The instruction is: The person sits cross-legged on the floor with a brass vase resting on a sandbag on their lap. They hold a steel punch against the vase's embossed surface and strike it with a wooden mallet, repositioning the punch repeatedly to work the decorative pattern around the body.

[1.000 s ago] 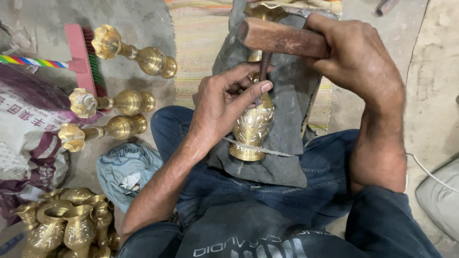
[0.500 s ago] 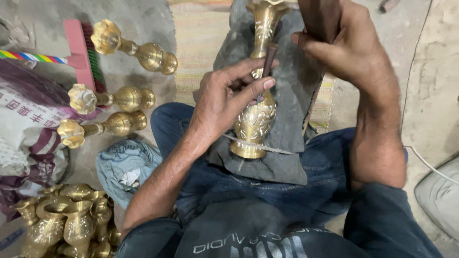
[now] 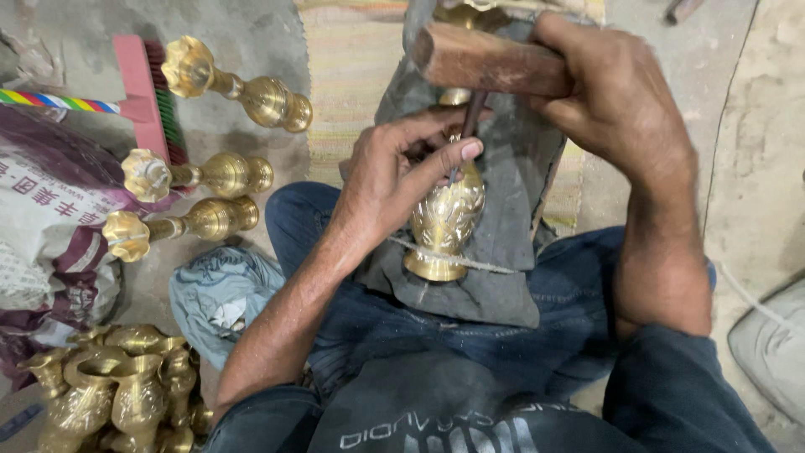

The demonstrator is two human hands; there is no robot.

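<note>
Under left hand (image 3: 394, 180): chisel (image 3: 466, 134) tip hidden; brass vase (image 3: 446, 220) neck covered.

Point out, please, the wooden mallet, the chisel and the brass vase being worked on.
wooden mallet (image 3: 490, 59), head view, on its wooden head.
chisel (image 3: 471, 117), head view, on its dark shaft.
brass vase (image 3: 447, 220), head view, on its engraved belly.

The right hand (image 3: 616, 109) now sits lower than half a second ago, and its brown wooden mallet (image 3: 486, 60) lies level again, its head just above the thin dark metal chisel (image 3: 466, 134). The mallet now hides the neck of the engraved brass vase (image 3: 447, 218), which showed earlier.
</note>
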